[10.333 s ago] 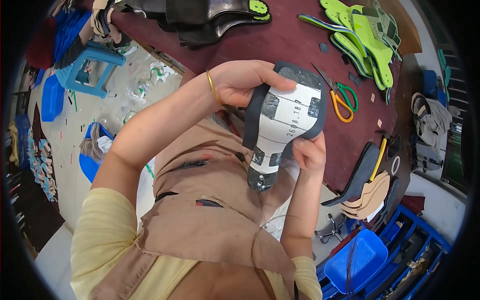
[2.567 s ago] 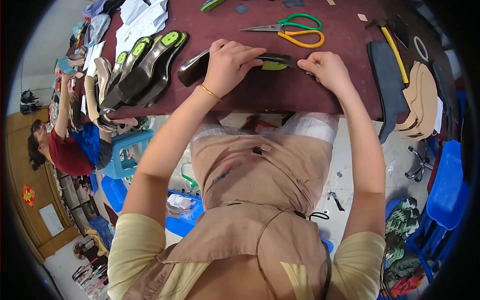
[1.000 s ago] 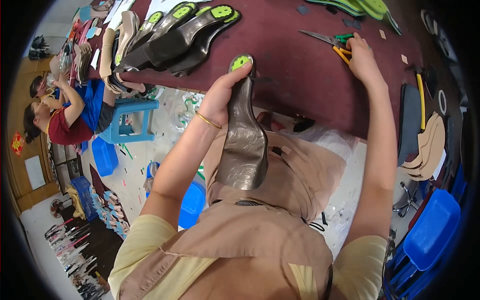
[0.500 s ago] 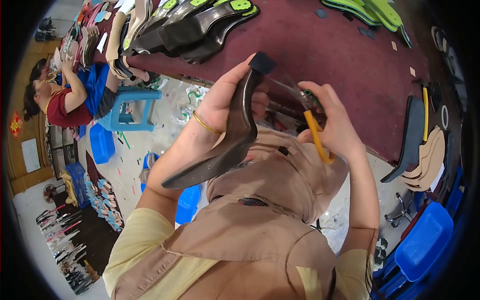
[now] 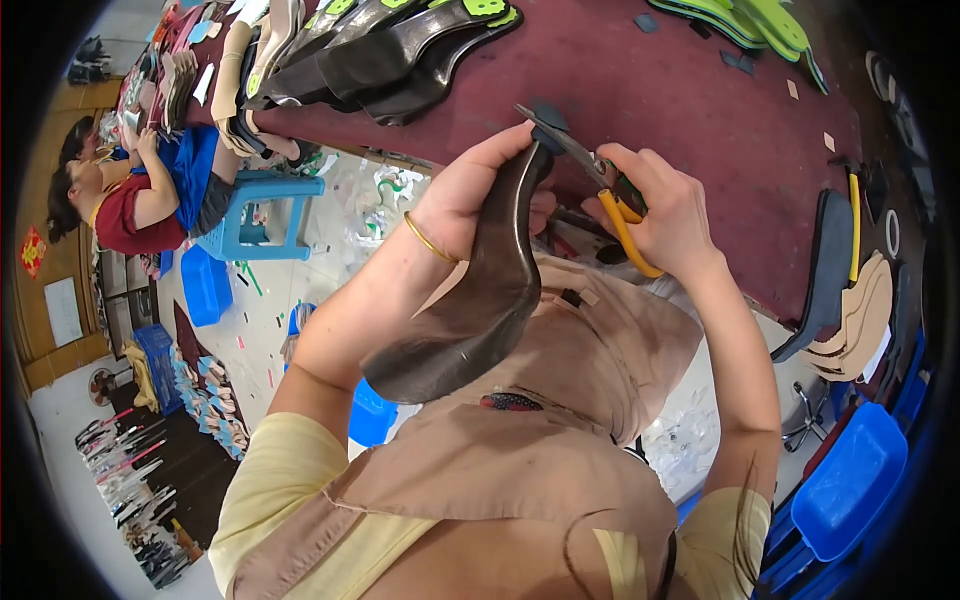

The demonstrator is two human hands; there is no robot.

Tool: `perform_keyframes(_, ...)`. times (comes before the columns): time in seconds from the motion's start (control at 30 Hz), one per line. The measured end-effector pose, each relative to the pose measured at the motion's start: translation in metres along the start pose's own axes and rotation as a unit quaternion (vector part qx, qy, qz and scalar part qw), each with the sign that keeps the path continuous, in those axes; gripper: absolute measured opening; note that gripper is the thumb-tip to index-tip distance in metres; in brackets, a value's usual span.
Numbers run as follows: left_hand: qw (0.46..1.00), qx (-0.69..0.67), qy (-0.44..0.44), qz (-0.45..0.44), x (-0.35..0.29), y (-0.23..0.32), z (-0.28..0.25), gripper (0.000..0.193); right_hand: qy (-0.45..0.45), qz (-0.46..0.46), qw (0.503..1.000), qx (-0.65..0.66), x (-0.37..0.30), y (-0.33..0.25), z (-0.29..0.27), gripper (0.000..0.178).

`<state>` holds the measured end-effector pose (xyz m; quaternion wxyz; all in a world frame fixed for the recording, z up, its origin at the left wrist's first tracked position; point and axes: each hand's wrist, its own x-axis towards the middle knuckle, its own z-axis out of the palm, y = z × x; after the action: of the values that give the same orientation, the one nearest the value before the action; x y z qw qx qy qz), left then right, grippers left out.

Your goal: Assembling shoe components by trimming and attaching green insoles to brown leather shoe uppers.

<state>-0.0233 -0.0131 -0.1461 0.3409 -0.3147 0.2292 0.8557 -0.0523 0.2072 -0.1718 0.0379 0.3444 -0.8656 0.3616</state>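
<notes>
My left hand (image 5: 450, 205) is wrapped round a curved, glossy dark brown high-heel insole (image 5: 503, 250), its narrow end up and its broad end hanging over my forearm and apron. A small dark blue-black patch (image 5: 551, 116) sticks out past the narrow end, beside my left thumb. Yellow-handled scissors (image 5: 627, 240) are gripped in my right hand (image 5: 672, 220). Their blade lies across the patch, close to the insole's tip. Whether the second blade is behind the patch I cannot tell.
More dark insoles with green pads (image 5: 390, 60) lie on the maroon table (image 5: 640, 130). Green sole pieces (image 5: 750, 25) rest at its far right. Blue bins (image 5: 850, 485) stand at right. A co-worker in red (image 5: 140, 205) sits at far left near a blue stool (image 5: 265, 190).
The insole has moved a little right and turned, showing more of its broad face. The scissors have swung in, and their blade now crosses the patch instead of standing apart from it.
</notes>
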Motion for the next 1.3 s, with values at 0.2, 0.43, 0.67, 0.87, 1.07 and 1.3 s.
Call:
perform_keyframes(0.2, 0.999, 0.024, 0.025, -0.014, 0.006, 0.005, -0.01, 0.028, -0.068, 0.037, 0.997, 0.008, 0.009, -0.009, -0.008, 0.058)
perform_keyframes(0.43, 0.986, 0.098, 0.132, 0.014, 0.002, -0.015, 0.018, 0.031, -0.013, -0.014, 0.998, 0.059, 0.001, 0.011, 0.008, 0.052)
perform_keyframes(0.67, 0.968, -0.032, -0.18, 0.172, 0.011, -0.009, -0.001, 0.035, 0.166, 0.079, 0.97, -0.159, 0.051, 0.012, -0.017, 0.037)
perform_keyframes(0.87, 0.935, 0.043, -0.242, 0.257, 0.011, -0.003, -0.007, 0.043, -0.039, 0.246, 0.699, 0.67, 0.041, -0.065, 0.023, 0.018)
perform_keyframes(1.07, 0.933, -0.015, -0.137, 0.332, 0.009, -0.007, -0.009, 0.043, 0.14, 0.009, 0.934, 0.328, 0.04, -0.079, 0.028, 0.013)
perform_keyframes(1.3, 0.922, 0.014, -0.18, 0.342, 0.009, -0.014, -0.023, 0.043, 0.166, -0.264, 0.95, -0.001, 0.039, -0.079, 0.013, 0.013)
